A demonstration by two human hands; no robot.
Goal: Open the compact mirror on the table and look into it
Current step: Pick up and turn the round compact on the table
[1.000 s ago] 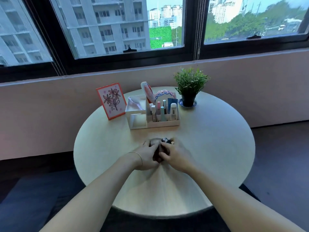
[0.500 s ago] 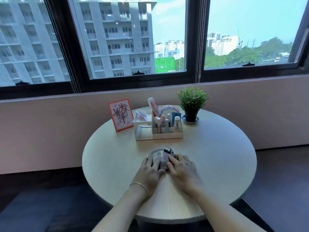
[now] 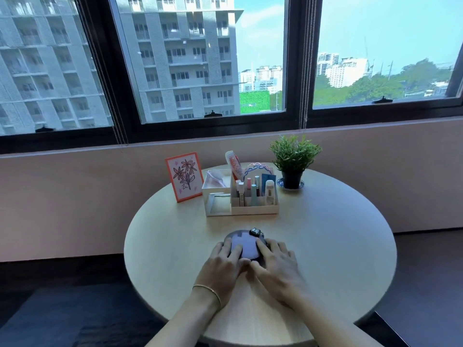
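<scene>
Left hand (image 3: 223, 263) and right hand (image 3: 276, 265) clasp the compact mirror (image 3: 244, 244), lid raised, mid-table (image 3: 338, 246); bare tabletop surrounds them, organizer (image 3: 253, 209) beyond.

The view now tilts higher than a second ago, so the desk (image 3: 325, 246) sits lower in the frame. Both hands have spread apart: the compact mirror (image 3: 244, 245), formerly covered by the left hand (image 3: 223, 265) and right hand (image 3: 278, 266), now shows its round dark lid at lower center.
</scene>
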